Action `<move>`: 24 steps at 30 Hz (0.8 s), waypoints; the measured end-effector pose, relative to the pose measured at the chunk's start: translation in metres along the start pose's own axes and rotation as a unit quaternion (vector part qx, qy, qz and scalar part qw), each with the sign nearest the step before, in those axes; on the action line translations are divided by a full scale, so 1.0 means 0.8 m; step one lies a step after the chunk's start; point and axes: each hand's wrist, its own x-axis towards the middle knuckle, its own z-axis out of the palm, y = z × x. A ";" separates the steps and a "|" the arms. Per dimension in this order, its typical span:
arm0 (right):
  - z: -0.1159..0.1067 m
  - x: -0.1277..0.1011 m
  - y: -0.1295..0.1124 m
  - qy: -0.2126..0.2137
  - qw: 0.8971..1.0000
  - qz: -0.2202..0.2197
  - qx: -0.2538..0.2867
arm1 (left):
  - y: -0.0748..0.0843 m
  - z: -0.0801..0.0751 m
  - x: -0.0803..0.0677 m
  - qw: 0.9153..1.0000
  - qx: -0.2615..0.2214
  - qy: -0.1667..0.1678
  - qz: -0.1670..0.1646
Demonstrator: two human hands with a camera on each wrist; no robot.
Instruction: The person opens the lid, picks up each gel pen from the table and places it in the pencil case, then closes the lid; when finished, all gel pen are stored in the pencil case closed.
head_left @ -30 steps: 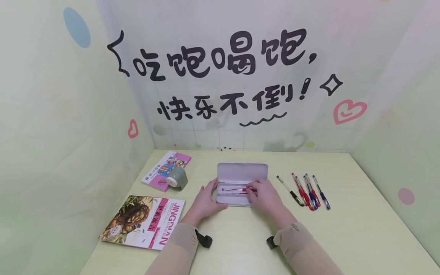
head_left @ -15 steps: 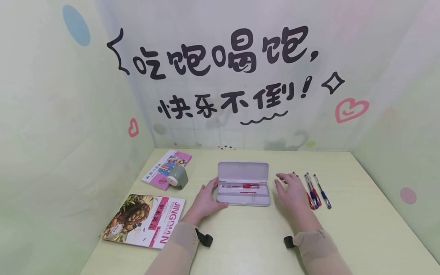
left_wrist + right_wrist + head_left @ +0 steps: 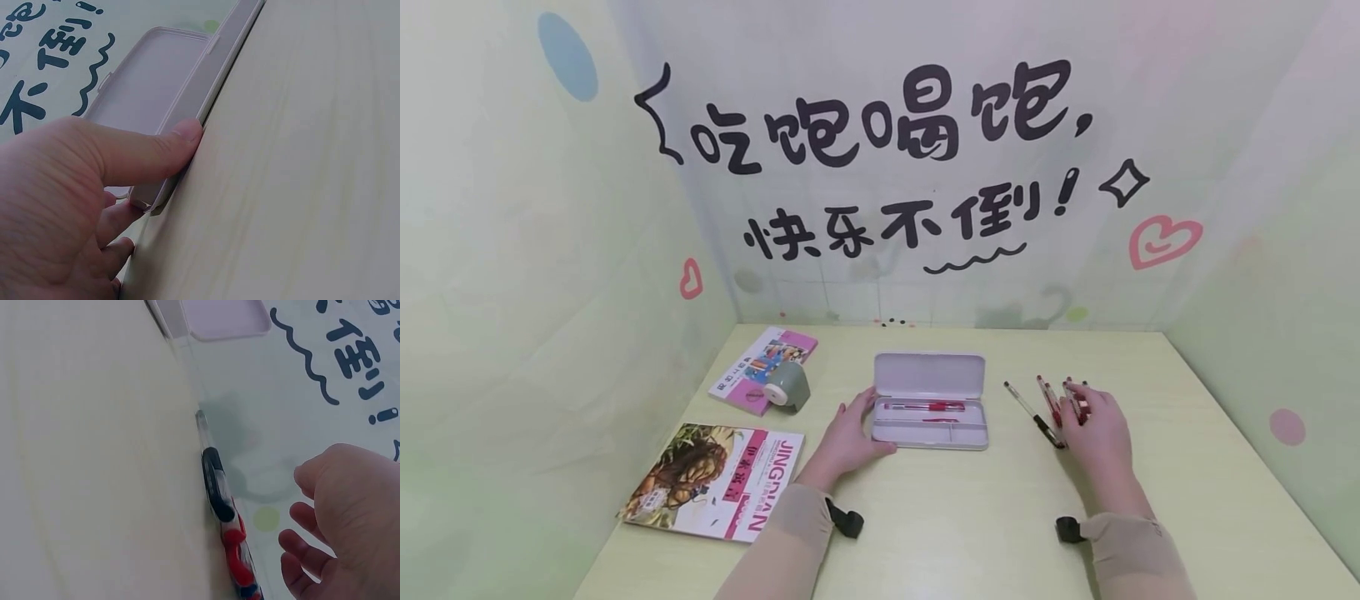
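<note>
A pale lilac pencil case [image 3: 929,375] stands with its lid raised in the middle of the head view. Inside lie a red pen [image 3: 946,407] and another red one below it, partly hidden by the case wall. My left hand [image 3: 850,437] grips the case's left end, the thumb [image 3: 178,134] along its front in the left wrist view. Over the loose pens at the right is my right hand [image 3: 1099,433], hiding several of them. In the right wrist view its fingers are loosely bent, apart from the black pen [image 3: 215,484] and red pen [image 3: 237,553].
At the left lie a picture-covered book [image 3: 707,479] and, farther back, a pink and white booklet [image 3: 752,375]. A grey-green pencil sharpener [image 3: 790,387] stands at the booklet's corner. Patterned walls enclose the table [image 3: 940,533] at the back and sides.
My right hand has left the case and moved right, to above the loose pens. The red pen it held at the case now lies inside. My left hand has stayed put.
</note>
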 end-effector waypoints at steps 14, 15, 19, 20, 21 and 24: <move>-0.023 -0.004 0.043 -0.003 0.991 0.127 -0.032 | 0.004 -0.001 0.000 1.000 -0.001 -0.009 0.002; -0.023 -0.004 0.043 -0.006 0.991 0.130 -0.034 | 0.004 -0.001 -0.001 1.000 -0.002 -0.009 0.001; -0.024 -0.002 0.043 -0.016 0.989 0.143 -0.041 | 0.004 -0.001 -0.002 1.000 -0.005 -0.005 0.002; -0.024 -0.001 0.043 -0.020 0.988 0.145 -0.044 | 0.004 -0.001 -0.002 1.000 -0.005 -0.004 0.001; -0.024 -0.001 0.042 -0.023 0.988 0.147 -0.048 | 0.004 -0.002 -0.002 1.000 -0.006 -0.003 0.002; -0.025 0.001 0.043 -0.034 0.986 0.149 -0.065 | 0.003 -0.002 -0.002 1.000 -0.005 -0.002 0.002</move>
